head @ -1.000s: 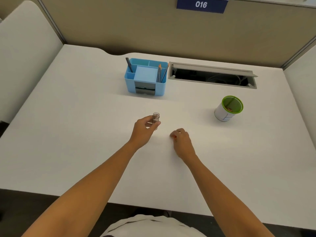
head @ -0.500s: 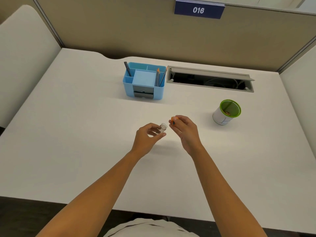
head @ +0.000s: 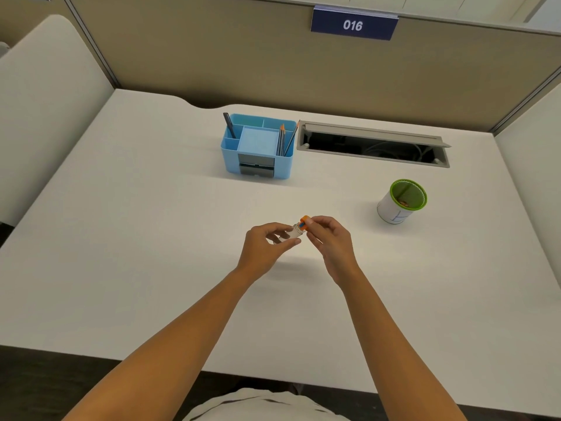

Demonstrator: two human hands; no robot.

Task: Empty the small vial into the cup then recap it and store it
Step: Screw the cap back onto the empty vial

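My left hand (head: 267, 246) pinches a small clear vial (head: 292, 233), tilted with its mouth toward the right, a little above the white desk (head: 151, 238). My right hand (head: 329, 238) holds an orange cap (head: 304, 223) at the vial's mouth; whether the cap is seated I cannot tell. The white cup (head: 402, 201) with a green rim stands to the right, upright, with small orange bits inside. A blue desk organiser (head: 258, 147) stands at the back centre.
The organiser holds a pen and pencils. An open cable slot (head: 373, 145) is set into the desk behind the cup. Beige partition walls close in the back and both sides. The desk's front edge is near my body.
My right hand lifted the orange cap from the desk and brought it to the vial's mouth. My left hand tilted the vial toward it. The view shifted slightly downward.
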